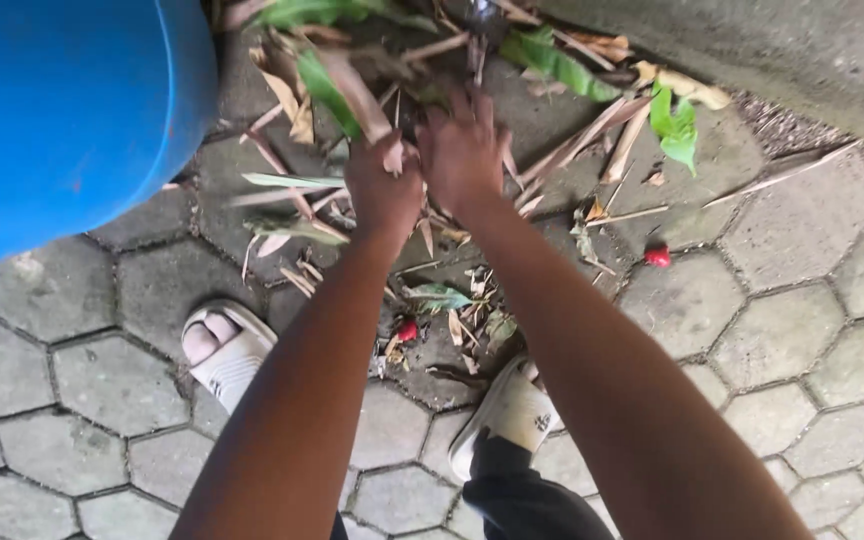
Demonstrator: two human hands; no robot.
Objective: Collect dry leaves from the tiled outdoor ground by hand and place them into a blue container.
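Observation:
Both of my arms reach forward over a heap of dry brown and green leaves (382,90) lying on grey hexagonal paving. My left hand (382,190) is closed around a bunch of dry leaves and stalks that stick up from its fist. Right beside it, my right hand (464,150) presses palm down on the pile with its fingers spread over the litter. The two hands touch at the thumbs.
A large blue barrel (62,110) stands at the upper left. A concrete kerb (802,50) runs along the upper right. Two small red fruits (658,257) lie on the paving stones (782,330). My feet in white slides (227,350) stand below the pile.

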